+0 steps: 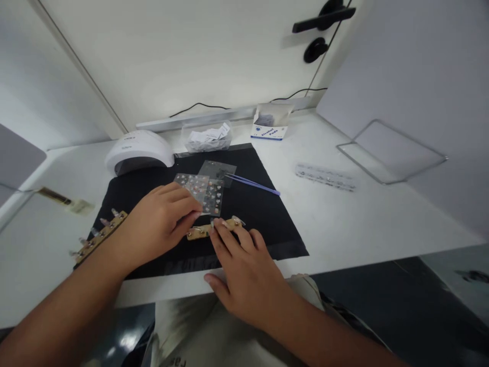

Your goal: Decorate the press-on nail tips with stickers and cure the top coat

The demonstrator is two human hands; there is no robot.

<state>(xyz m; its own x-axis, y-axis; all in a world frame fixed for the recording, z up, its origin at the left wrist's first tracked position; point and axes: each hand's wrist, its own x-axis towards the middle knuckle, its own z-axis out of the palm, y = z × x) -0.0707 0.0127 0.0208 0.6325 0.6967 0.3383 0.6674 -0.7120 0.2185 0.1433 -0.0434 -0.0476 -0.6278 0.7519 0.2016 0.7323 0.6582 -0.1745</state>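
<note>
My left hand is closed in a pinch just above the black mat, its thumb and forefinger together at a small pale sliver that I cannot make out. Beside it, my right hand lies with its fingers stretched out, fingertips resting on a short wooden nail tip holder, thumb apart near the table edge. Clear nail tips stand on the holder; my right fingers partly cover it. Behind my left hand are nail sticker sheets, clear with small patterns, partly overlapping. Purple tweezers lie to their right.
A second nail tip holder lies left on the black mat. A white nail lamp, a clear tub of packets and an alcohol pads box line the back. A brush lies far left; a clear strip lies right.
</note>
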